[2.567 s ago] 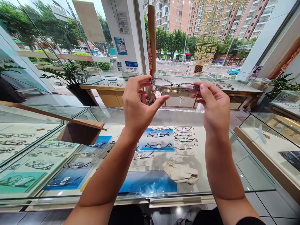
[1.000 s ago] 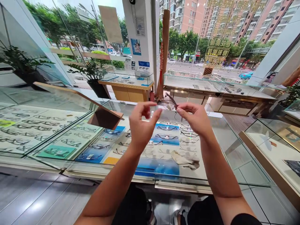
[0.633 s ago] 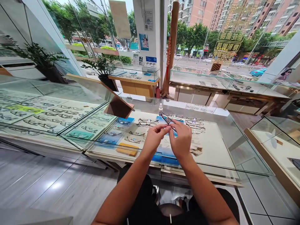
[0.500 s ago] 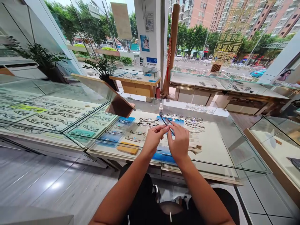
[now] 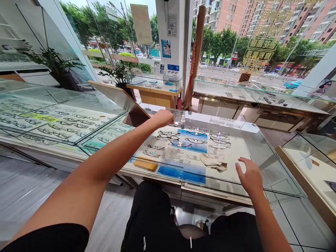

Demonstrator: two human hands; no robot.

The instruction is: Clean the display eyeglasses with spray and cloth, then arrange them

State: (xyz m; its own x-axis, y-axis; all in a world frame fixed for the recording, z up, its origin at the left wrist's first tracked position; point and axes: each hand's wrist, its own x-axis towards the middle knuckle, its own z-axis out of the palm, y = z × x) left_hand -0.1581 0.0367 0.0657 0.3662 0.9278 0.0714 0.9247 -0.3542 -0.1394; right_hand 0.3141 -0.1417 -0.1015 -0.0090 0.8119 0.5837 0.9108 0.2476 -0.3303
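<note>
My left hand (image 5: 163, 118) reaches far forward across the glass counter, its fingers closed. A thin dark part of a pair of eyeglasses (image 5: 176, 123) shows at its fingertips; the rest is hidden. Beside it a small white spray bottle (image 5: 183, 120) stands upright on the glass. Over the right part of the counter, my right hand (image 5: 250, 176) is open with fingers apart, holding nothing. Between the hands are rows of eyeglasses (image 5: 195, 140), some on a blue sheet (image 5: 201, 147). A crumpled beige cloth (image 5: 215, 163) lies left of my right hand.
A mirror or panel in a wooden frame (image 5: 136, 117) leans left of my left hand. A yellow-orange block (image 5: 145, 163) is near the front edge. The glass display counter (image 5: 278, 189) continues left with more eyeglasses; another display case (image 5: 288, 150) stands at right.
My hands have come apart from holding the eyeglasses together. The left has moved forward and left with them; the right has moved right and down and opened.
</note>
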